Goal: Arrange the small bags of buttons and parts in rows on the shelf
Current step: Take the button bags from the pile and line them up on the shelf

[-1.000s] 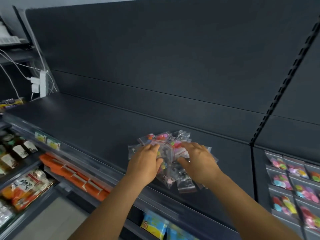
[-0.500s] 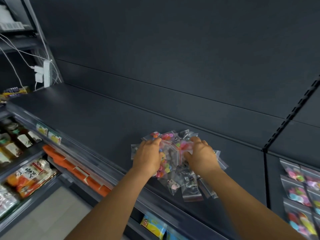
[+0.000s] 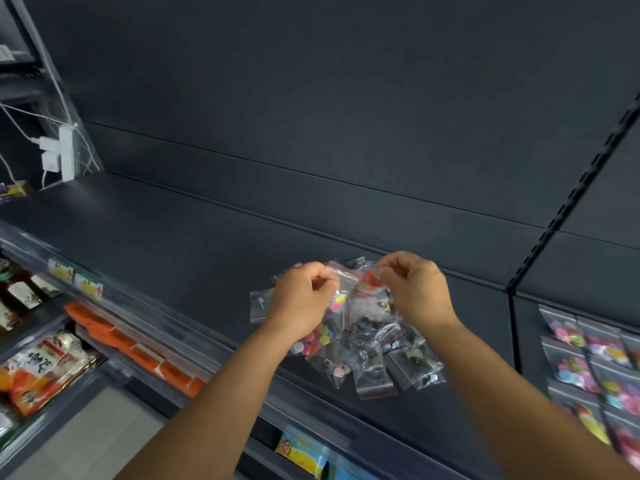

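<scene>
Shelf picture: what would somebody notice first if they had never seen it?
Probably the two hands in the middle: the left hand and the right hand each pinch the top of a clear bag over a jumbled pile of small bags on the dark shelf. Bright buttons show through some of them. At the far right, bags of coloured buttons already lie in neat rows.

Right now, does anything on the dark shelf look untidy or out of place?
Yes. The small bags lie in a loose, overlapping heap near the front of the dark shelf, at different angles, not in rows. The bags of buttons on the next section to the right lie in neat rows. Both hands, left and right, pinch bags above the heap.
</scene>
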